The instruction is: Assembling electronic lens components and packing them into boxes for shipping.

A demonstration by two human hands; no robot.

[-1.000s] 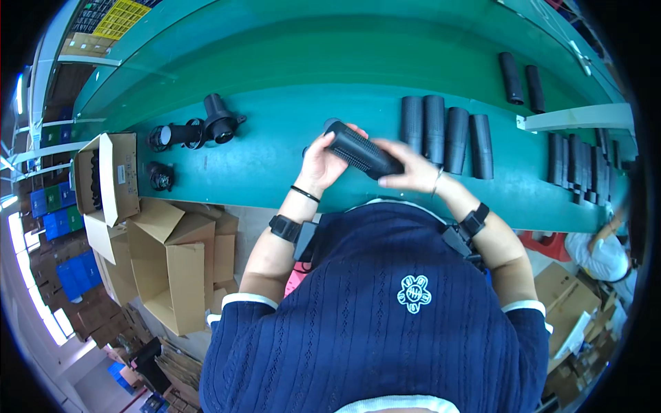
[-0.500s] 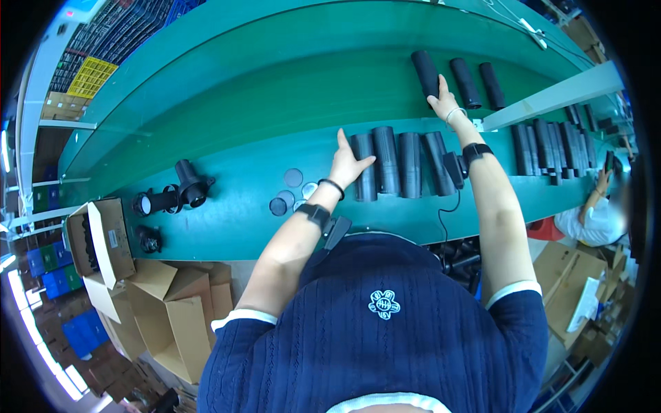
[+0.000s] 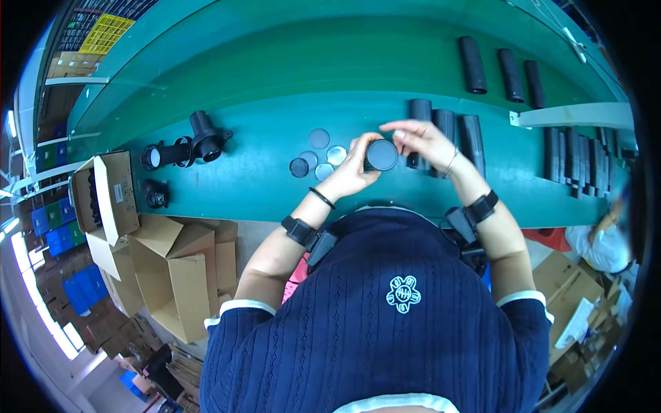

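My left hand is wrapped round a black tube, whose round dark end faces up toward me. Just right of that end hovers my right hand, fingers apart and nothing seen in them. Three ribbed black tubes lie side by side under and beyond the right hand. Left of the held tube, several round discs rest on the green table, some dark and some clear like lenses.
Three black tubes lie on the far ledge; more tubes are lined up at right by a metal brace. Black assembled housings sit at left. Cardboard boxes stand below the table's left edge. A co-worker is at far right.
My right hand has let go of a tube on the far ledge and come back to the middle. My left hand has taken up a tube from the near row, now end-up before me.
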